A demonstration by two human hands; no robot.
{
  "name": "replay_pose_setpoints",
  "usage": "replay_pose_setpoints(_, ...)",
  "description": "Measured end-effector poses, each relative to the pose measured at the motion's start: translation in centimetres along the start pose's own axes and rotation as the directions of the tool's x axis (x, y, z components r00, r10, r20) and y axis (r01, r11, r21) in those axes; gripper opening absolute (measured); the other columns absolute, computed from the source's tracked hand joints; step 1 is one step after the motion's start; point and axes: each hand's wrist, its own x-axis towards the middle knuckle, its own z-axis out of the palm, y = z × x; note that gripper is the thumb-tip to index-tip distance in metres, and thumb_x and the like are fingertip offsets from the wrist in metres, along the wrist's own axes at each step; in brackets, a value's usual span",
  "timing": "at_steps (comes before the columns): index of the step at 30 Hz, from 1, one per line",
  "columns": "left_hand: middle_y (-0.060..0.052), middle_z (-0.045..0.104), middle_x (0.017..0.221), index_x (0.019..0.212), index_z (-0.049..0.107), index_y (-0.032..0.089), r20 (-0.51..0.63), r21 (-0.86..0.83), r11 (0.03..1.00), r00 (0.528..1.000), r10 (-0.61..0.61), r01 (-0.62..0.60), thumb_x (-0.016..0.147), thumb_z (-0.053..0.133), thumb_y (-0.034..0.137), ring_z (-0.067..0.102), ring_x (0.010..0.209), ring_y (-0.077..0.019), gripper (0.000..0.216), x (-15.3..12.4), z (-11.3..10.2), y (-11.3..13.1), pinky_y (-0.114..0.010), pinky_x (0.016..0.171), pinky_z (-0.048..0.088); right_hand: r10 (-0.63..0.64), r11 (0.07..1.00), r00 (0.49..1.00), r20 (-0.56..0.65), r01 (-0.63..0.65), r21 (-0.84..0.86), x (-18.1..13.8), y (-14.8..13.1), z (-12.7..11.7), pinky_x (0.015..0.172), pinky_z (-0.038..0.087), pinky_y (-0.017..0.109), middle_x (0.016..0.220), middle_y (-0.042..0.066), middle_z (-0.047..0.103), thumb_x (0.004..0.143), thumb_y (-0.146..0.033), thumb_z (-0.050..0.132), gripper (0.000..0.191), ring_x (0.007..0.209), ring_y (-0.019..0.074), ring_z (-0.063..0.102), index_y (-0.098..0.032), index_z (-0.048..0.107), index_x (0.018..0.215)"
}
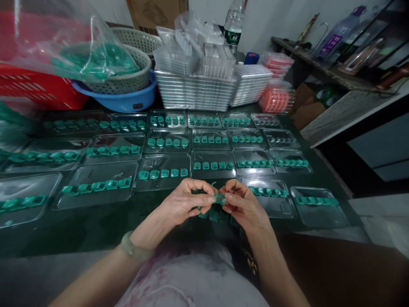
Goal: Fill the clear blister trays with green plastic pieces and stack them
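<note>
Head view: at the centre of the frame, just below the middle, the left hand [188,200] and the right hand [244,202] pinch one small green piece [220,198] between them, thumb and finger closed on it from either side. Fingers hide much of it, so its exact shape cannot be told. A grip this narrow, on something that looks smooth and glossy, could let it slip if one side presses harder than the other; twisting could also nick or crack it, if it is as thin as it seems.

Right under the fingers lie loose green pieces [214,215], partly covered; a dropped piece could get lost among them, or a wrist could nudge them. Beyond the hands, a clear tray [166,162] carries a row of five green pieces, and a careless knuckle might shift that row. Another filled tray [322,217], at the lower right, sits near the right forearm's side; an elbow swinging out could push it across the dark table [128,230].
</note>
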Motion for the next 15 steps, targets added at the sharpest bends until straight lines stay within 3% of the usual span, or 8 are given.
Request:
replay_pose_setpoints(3, 0.001, 0.055, 0.06, 0.068, 0.063, 0.016, -0.078, -0.117, 0.99, 0.993, -0.089, 0.079, 0.064, 0.069, 0.021, 0.048, 0.049, -0.0059, 0.009, 0.0, 0.3, 0.0, -0.018, 0.044, 0.032, -0.058, 0.996, 0.998, -0.03, 0.056, -0.076, 0.0, 0.2, 0.1, 0.043, 0.03, 0.02, 0.067, -0.003, 0.051, 0.065, -0.028, 0.069, 0.022, 0.049, 0.0066, 0.039, -0.02, 0.051, 0.075)
replay_pose_setpoints(6, 0.003, 0.053, 0.058, 0.067, 0.062, 0.017, -0.128, -0.155, 0.984, 0.986, -0.103, 0.083, 0.064, 0.069, 0.021, 0.049, 0.05, -0.0058, 0.009, 0.3, 0.5, 0.2, -0.017, 0.046, 0.033, -0.278, 0.905, 0.957, -0.086, 0.231, -0.359, -0.6, 0.0, 0.3, 0.051, 0.038, 0.022, 0.075, -0.001, 0.056, 0.075, -0.026, 0.06, 0.011, 0.057, 0.0087, 0.047, -0.021, 0.058, 0.085)
replay_pose_setpoints(8, 0.003, 0.052, 0.058, 0.066, 0.061, 0.017, -0.165, -0.15, 0.986, 0.981, -0.103, 0.078, 0.065, 0.069, 0.021, 0.048, 0.049, -0.005, 0.009, 0.5, 0.6, 0.3, -0.017, 0.044, 0.03, -0.414, 0.768, 0.91, -0.024, 0.335, -0.545, -1.2, -0.4, 0.4, 0.06, 0.043, 0.024, 0.086, 0.001, 0.057, 0.079, -0.023, 0.055, 0.017, 0.07, 0.0113, 0.052, -0.023, 0.06, 0.095)
replay_pose_setpoints(11, 0.004, 0.051, 0.057, 0.067, 0.06, 0.016, -0.162, -0.134, 0.988, 0.982, -0.1, 0.079, 0.066, 0.069, 0.023, 0.046, 0.045, -0.0037, 0.011, 0.7, 0.6, 0.4, -0.016, 0.04, 0.025, -0.468, 0.596, 0.872, 0.142, 0.43, -0.678, -1.7, -0.9, 0.5, 0.065, 0.045, 0.026, 0.095, 0.003, 0.056, 0.079, -0.018, 0.055, 0.027, 0.075, 0.0123, 0.054, -0.025, 0.059, 0.105)
replay_pose_setpoints(15, 0.004, 0.054, 0.063, 0.087, 0.06, 0.022, -0.156, -0.145, 0.986, 0.983, -0.1, 0.078, 0.066, 0.071, 0.026, 0.046, 0.046, -0.0028, 0.024, 0.7, 0.7, 0.1, -0.015, 0.042, 0.028, -0.475, 0.507, 0.854, 0.211, 0.462, -0.728, -1.6, -1.0, 0.3, 0.063, 0.046, 0.027, 0.087, 0.002, 0.058, 0.078, -0.017, 0.056, 0.022, 0.071, 0.0122, 0.055, -0.025, 0.062, 0.098)
